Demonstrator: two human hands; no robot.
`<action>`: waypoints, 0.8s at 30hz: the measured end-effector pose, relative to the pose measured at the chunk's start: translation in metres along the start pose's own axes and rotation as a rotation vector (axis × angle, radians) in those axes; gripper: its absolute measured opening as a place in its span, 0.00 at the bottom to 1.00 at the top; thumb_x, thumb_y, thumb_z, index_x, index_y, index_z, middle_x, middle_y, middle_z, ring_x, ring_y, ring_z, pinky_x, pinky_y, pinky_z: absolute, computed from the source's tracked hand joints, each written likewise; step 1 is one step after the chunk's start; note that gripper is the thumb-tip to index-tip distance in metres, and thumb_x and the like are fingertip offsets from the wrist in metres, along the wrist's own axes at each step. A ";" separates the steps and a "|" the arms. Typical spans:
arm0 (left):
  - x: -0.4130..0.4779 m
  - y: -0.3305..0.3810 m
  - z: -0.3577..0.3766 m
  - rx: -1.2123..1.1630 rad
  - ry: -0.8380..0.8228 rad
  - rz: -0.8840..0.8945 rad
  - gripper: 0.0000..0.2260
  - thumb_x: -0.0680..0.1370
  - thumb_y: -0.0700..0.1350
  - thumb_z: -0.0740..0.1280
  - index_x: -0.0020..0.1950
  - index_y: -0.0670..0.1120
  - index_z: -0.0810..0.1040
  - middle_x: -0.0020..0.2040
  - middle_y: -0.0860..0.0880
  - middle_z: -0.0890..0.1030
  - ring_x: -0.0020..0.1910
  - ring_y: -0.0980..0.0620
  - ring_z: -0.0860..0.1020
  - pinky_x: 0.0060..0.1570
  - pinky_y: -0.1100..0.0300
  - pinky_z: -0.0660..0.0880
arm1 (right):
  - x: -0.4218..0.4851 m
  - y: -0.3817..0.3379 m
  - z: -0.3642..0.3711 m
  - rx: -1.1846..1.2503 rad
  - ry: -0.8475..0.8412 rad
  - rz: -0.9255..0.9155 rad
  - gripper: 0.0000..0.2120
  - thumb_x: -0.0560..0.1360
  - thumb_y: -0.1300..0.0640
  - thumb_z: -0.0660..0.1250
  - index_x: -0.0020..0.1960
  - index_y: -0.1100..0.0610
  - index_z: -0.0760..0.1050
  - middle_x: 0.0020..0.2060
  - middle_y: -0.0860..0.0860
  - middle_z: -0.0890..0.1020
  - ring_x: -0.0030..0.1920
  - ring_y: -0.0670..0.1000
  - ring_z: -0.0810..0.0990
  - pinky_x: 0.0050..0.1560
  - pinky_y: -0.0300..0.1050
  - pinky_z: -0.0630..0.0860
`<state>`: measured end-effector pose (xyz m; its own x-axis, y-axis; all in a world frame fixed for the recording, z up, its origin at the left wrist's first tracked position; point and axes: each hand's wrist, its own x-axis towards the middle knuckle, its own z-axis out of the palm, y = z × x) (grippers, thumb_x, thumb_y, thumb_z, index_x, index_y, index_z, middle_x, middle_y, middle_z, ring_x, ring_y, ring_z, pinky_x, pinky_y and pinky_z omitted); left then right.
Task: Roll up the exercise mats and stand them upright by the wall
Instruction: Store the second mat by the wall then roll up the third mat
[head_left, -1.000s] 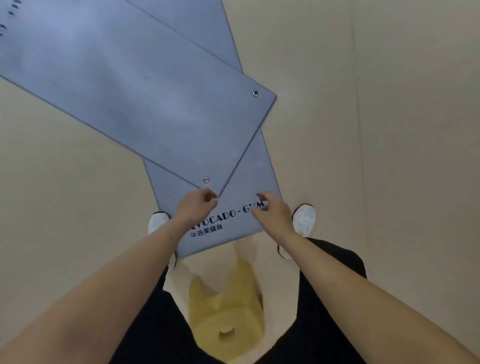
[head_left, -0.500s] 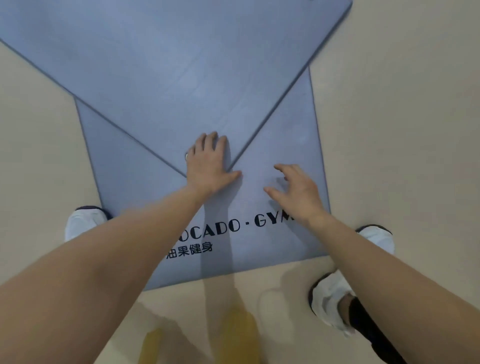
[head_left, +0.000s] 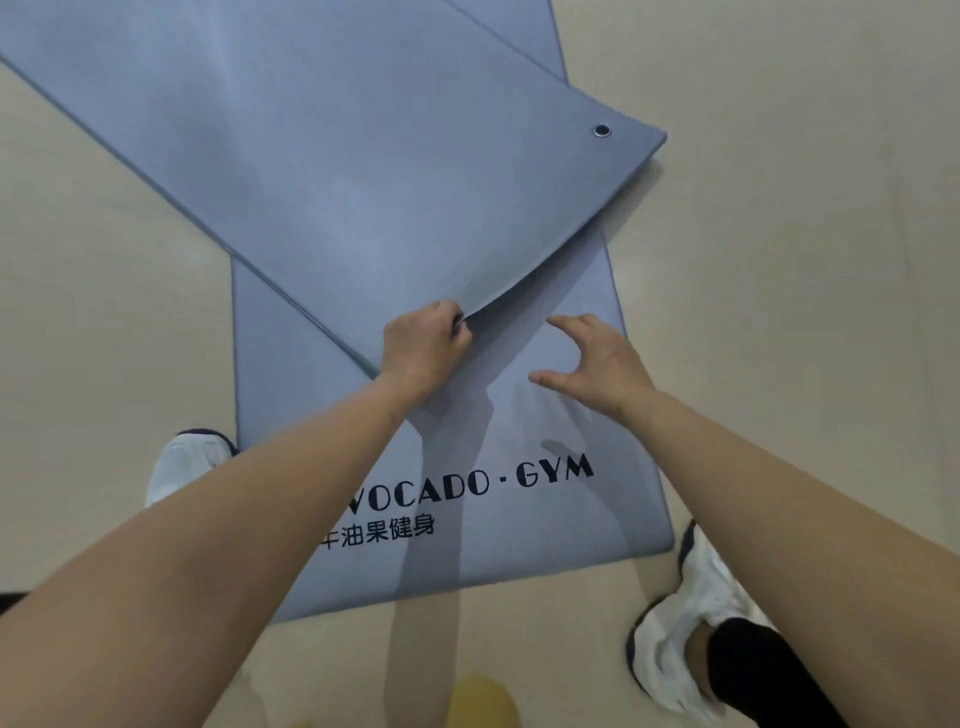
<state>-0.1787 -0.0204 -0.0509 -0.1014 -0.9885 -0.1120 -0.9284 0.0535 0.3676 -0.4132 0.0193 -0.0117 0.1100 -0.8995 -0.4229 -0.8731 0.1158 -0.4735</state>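
Two grey-blue exercise mats lie crossed on the floor. The upper mat (head_left: 332, 171) runs diagonally from the top left, with a metal eyelet (head_left: 601, 130) at its far corner. My left hand (head_left: 423, 345) is shut on its near corner, which is lifted a little and curls off the mat below. The lower mat (head_left: 519, 519) lies lengthwise towards me and carries dark "AVOCADO · GYM" lettering near its end. My right hand (head_left: 597, 366) hovers open above the lower mat, just right of the lifted corner, fingers spread.
Beige floor (head_left: 805, 260) surrounds the mats on both sides. My white shoes stand at the lower mat's near end, one at the left (head_left: 179, 462) and one at the right (head_left: 685, 623). Part of a yellow garment (head_left: 480, 701) shows at the bottom edge.
My left hand went from lying flat on the upper mat's corner to gripping it and raising it. My right hand lifted slightly off the lower mat. The view pulled back a little.
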 end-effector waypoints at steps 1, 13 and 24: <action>-0.003 0.001 -0.015 -0.006 0.003 -0.029 0.09 0.79 0.46 0.64 0.50 0.44 0.82 0.47 0.43 0.84 0.44 0.37 0.81 0.39 0.54 0.67 | -0.004 -0.010 -0.007 0.004 0.023 -0.019 0.41 0.71 0.38 0.76 0.78 0.50 0.67 0.70 0.53 0.74 0.71 0.56 0.72 0.70 0.53 0.70; -0.141 -0.097 -0.182 0.042 0.054 -0.098 0.08 0.80 0.49 0.69 0.54 0.49 0.85 0.47 0.49 0.87 0.47 0.44 0.83 0.42 0.53 0.74 | -0.034 -0.102 -0.029 -0.196 0.264 -0.244 0.46 0.64 0.25 0.70 0.75 0.47 0.70 0.72 0.54 0.70 0.72 0.60 0.64 0.69 0.62 0.66; -0.217 -0.166 -0.292 0.016 0.103 -0.208 0.05 0.79 0.47 0.71 0.51 0.50 0.87 0.47 0.50 0.87 0.49 0.48 0.84 0.49 0.54 0.75 | -0.062 -0.158 0.035 -0.019 0.129 -0.318 0.15 0.77 0.45 0.73 0.56 0.56 0.85 0.49 0.53 0.85 0.51 0.57 0.82 0.51 0.49 0.77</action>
<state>0.1017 0.1443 0.1815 0.1292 -0.9877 -0.0886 -0.9310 -0.1516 0.3321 -0.2652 0.0717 0.0628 0.3181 -0.9353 -0.1549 -0.8138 -0.1856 -0.5507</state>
